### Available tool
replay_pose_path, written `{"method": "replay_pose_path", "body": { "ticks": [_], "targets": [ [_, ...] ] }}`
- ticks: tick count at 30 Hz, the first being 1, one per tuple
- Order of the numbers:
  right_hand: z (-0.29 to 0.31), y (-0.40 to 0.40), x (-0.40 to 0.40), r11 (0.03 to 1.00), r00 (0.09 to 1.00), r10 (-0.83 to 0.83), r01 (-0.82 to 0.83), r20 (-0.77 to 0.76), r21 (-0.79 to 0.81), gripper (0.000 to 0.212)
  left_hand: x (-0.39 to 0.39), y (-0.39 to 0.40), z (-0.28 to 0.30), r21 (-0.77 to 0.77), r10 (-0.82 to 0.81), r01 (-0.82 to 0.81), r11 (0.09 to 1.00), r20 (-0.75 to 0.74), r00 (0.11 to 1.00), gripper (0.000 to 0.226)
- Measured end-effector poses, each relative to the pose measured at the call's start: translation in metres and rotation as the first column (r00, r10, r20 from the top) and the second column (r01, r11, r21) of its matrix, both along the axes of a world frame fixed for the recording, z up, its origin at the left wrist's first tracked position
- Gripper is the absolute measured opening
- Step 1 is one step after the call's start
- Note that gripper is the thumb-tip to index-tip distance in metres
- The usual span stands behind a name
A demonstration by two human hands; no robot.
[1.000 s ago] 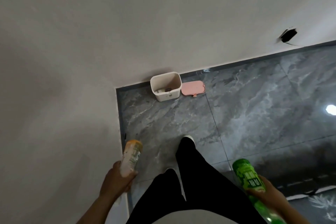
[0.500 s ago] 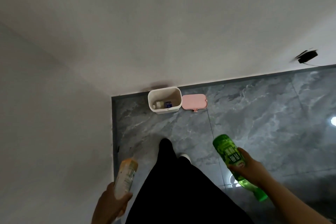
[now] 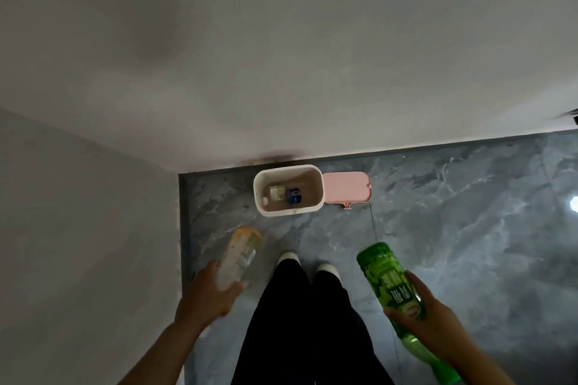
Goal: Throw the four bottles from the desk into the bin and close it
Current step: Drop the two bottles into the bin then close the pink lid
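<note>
A white open bin (image 3: 317,194) stands on the grey floor against the wall, with two small bottles (image 3: 285,194) lying in its bottom. Its pink lid (image 3: 346,189) lies flat on the floor just right of it. My left hand (image 3: 208,292) grips a pale bottle with an orange end (image 3: 242,251), low left of the bin. My right hand (image 3: 428,319) holds a green bottle (image 3: 386,278) by its middle, low right of the bin. Both bottles point toward the bin.
White walls meet in a corner at the left, close to my left arm. My legs in black trousers (image 3: 306,322) and white shoes stand between the hands. Grey marble floor tiles (image 3: 469,228) stretch to the right, with a bright light reflection at the far right.
I have stepped closer: the bin now looks larger and lies more directly below. Both hands have risen toward the bin with their bottles, and my feet now stand side by side.
</note>
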State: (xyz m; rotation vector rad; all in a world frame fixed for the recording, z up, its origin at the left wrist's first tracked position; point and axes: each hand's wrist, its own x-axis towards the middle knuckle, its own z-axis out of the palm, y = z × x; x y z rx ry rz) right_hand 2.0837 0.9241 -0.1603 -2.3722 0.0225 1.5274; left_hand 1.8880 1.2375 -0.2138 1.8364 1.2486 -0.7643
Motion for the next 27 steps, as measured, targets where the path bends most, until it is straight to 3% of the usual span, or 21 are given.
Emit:
{"method": "replay_pose_path", "body": {
  "ticks": [5,9,14,19,20,22,27],
  "targets": [
    [-0.08,0.055,0.046,0.994,0.997,0.057,-0.052,-0.043,0.097,0.091,0.074,0.024,-0.086,0.019,-0.148,0.147,0.989,0.059,0.987,0.065],
    [-0.169,0.089,0.072,0.98,0.99,0.138,-0.135,-0.009,0.146,0.095,0.121,0.034,-0.175,0.137,-0.343,0.336,0.932,0.027,0.939,0.074],
    [-0.268,0.108,0.083,0.949,0.965,0.253,-0.262,0.072,0.174,0.1,0.174,0.038,-0.276,0.323,-0.662,0.641,0.697,-0.055,0.748,0.081],
    [-0.328,0.118,0.078,0.919,0.951,0.293,-0.308,0.097,0.245,0.102,0.199,0.039,-0.346,0.45,-0.805,0.736,0.506,-0.062,0.59,0.08],
    [-0.335,0.12,0.077,0.909,0.946,0.306,-0.323,0.105,0.262,0.101,0.198,0.04,-0.353,0.488,-0.804,0.714,0.503,-0.04,0.593,0.073],
    [-0.343,0.126,0.075,0.891,0.934,0.338,-0.356,0.114,0.28,0.099,0.187,0.041,-0.357,0.553,-0.754,0.596,0.581,0.092,0.65,0.057],
    [-0.342,0.151,0.079,0.827,0.856,0.458,-0.51,0.241,0.238,0.089,0.148,0.046,-0.337,0.567,-0.521,0.325,0.757,0.223,0.824,0.049]
  ]
}}
